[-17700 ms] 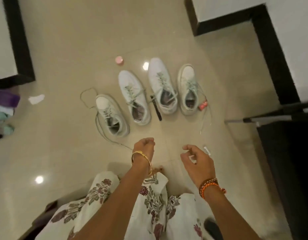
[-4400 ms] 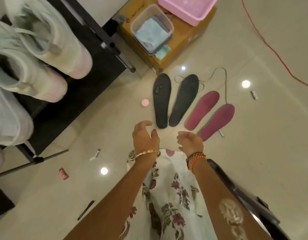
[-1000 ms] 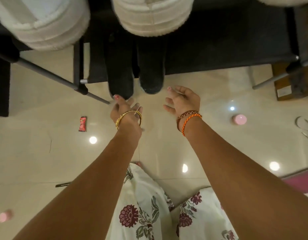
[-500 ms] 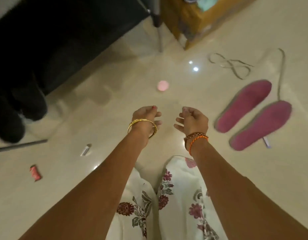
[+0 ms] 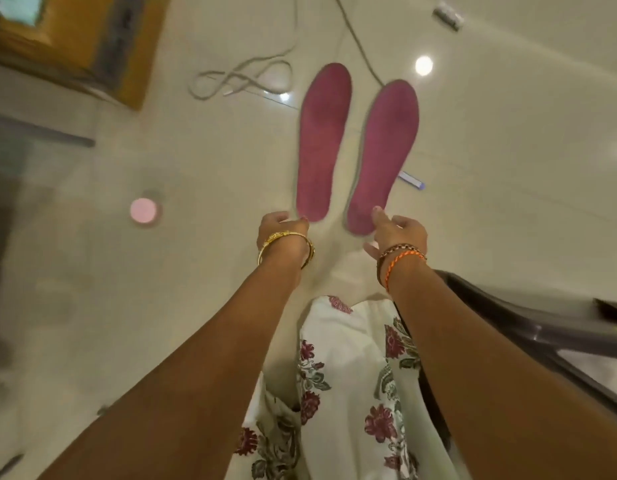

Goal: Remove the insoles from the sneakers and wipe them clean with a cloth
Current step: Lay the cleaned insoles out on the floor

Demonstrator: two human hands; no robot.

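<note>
Head camera looks down at two flat magenta foam insoles [image 5: 322,143] lying side by side on a glossy cream tiled floor [image 5: 507,150]. Left hand [image 5: 282,230] reaches to the heel of the left insole, fingers [image 5: 301,221] curled, touching its edge. Right hand [image 5: 398,232] hovers at the right insole [image 5: 385,157], fingers loosely spread, holding nothing. A small round pink lid [image 5: 143,210] lies left of the hands.

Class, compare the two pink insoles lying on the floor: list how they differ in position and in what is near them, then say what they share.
1. The left insole reaches farther up the frame than the right insole.
2. The left hand is at the left insole's heel; the right hand is at the right insole's heel.
3. A small white stick lies beside the right insole, none by the left.

Both are pink, flat on the floor and roughly parallel.
</note>
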